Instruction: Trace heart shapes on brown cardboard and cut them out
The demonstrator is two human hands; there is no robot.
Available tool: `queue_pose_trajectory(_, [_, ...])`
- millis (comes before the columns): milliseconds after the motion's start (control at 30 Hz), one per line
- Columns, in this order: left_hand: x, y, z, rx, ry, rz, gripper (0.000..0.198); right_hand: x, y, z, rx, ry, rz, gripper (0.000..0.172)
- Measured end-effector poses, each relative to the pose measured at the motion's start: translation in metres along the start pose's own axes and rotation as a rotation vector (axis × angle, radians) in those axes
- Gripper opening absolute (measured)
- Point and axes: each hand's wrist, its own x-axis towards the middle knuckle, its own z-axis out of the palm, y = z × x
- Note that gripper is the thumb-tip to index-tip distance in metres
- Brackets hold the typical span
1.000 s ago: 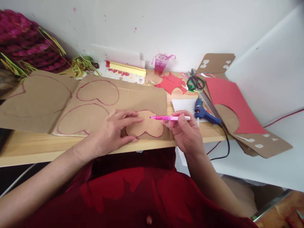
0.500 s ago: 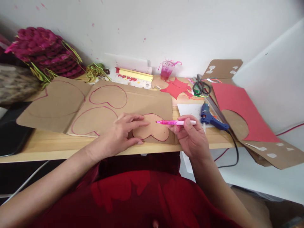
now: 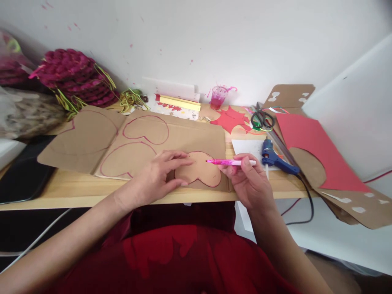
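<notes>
My right hand (image 3: pixel 252 181) grips a pink-and-white marker (image 3: pixel 228 162) between thumb and fingers. Its tip points left, over or close to the top right edge of a light brown heart-shaped cutout (image 3: pixel 200 169). My left hand (image 3: pixel 159 173) rests at the cutout's left side, thumb and fingers apart, fingertips on it. Beneath both lies a folded brown cardboard sheet (image 3: pixel 196 136) with several heart outlines drawn in dark pink. A dark line runs around the cutout's edge.
A blue glue gun (image 3: pixel 277 159), black-handled scissors (image 3: pixel 261 118) and red paper on cardboard (image 3: pixel 330 147) lie to the right. At the back stand a cup of pink liquid (image 3: pixel 217 98) and magenta knitted yarn (image 3: pixel 76 75). A black flat object (image 3: pixel 27 171) lies left.
The camera view has shifted slightly, so everything sits a little further right and lower. Both hands keep nearly the same pose, and the marker stays in my right hand.
</notes>
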Motion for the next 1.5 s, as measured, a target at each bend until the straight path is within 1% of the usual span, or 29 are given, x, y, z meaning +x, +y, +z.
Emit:
queue_pose_trajectory(100, [0.000, -0.001, -0.008, 0.010, 0.065, -0.026, 0.040, 0.000, 0.000, -0.001, 0.040, 0.023, 0.021, 0.019])
queue_pose_trajectory(200, [-0.002, -0.003, -0.018, 0.056, 0.168, -0.043, 0.035, 0.001, 0.000, -0.003, 0.080, 0.028, 0.035, 0.019])
queue_pose_trajectory(267, [-0.003, -0.002, -0.022, 0.091, 0.232, -0.072, 0.035, 0.002, 0.000, -0.004, 0.098, 0.025, 0.048, 0.019])
queue_pose_trajectory(300, [-0.004, -0.002, -0.023, 0.103, 0.243, -0.088, 0.036, 0.002, -0.001, -0.005, 0.105, 0.023, 0.057, 0.019])
queue_pose_trajectory(367, [-0.006, 0.001, -0.020, 0.120, 0.212, -0.101, 0.039, 0.002, -0.004, -0.005, 0.113, 0.019, 0.075, 0.020])
queue_pose_trajectory(467, [-0.007, 0.006, -0.009, 0.175, 0.131, -0.058, 0.051, 0.003, -0.009, -0.003, 0.122, 0.014, 0.081, 0.019])
queue_pose_trajectory(567, [-0.004, 0.009, 0.002, 0.244, 0.088, -0.022, 0.060, 0.003, -0.013, 0.000, 0.117, 0.001, 0.085, 0.018])
queue_pose_trajectory(633, [-0.001, 0.009, 0.007, 0.266, 0.065, -0.004, 0.062, 0.002, -0.015, 0.001, 0.107, -0.011, 0.093, 0.019])
queue_pose_trajectory(767, [0.002, 0.007, 0.009, 0.266, 0.050, 0.013, 0.063, 0.001, -0.015, 0.001, 0.114, -0.022, 0.113, 0.019])
queue_pose_trajectory(900, [0.002, 0.004, 0.010, 0.257, 0.061, 0.023, 0.063, 0.000, -0.013, -0.001, 0.139, -0.027, 0.119, 0.020])
queue_pose_trajectory(967, [0.002, 0.004, 0.009, 0.252, 0.067, 0.022, 0.061, 0.000, -0.013, -0.001, 0.139, -0.037, 0.122, 0.019])
queue_pose_trajectory(1033, [0.001, 0.005, 0.007, 0.248, 0.077, 0.016, 0.056, 0.000, -0.014, -0.001, 0.136, -0.043, 0.120, 0.019])
queue_pose_trajectory(1133, [0.000, 0.004, -0.001, 0.260, 0.122, 0.001, 0.043, 0.000, -0.014, -0.002, 0.143, -0.037, 0.120, 0.019])
queue_pose_trajectory(1267, [-0.002, 0.000, -0.007, 0.269, 0.170, -0.007, 0.036, 0.000, -0.015, -0.004, 0.153, -0.019, 0.126, 0.018])
queue_pose_trajectory(1500, [-0.006, 0.003, -0.004, 0.213, 0.207, -0.030, 0.025, 0.000, -0.014, -0.006, 0.150, -0.008, 0.129, 0.018])
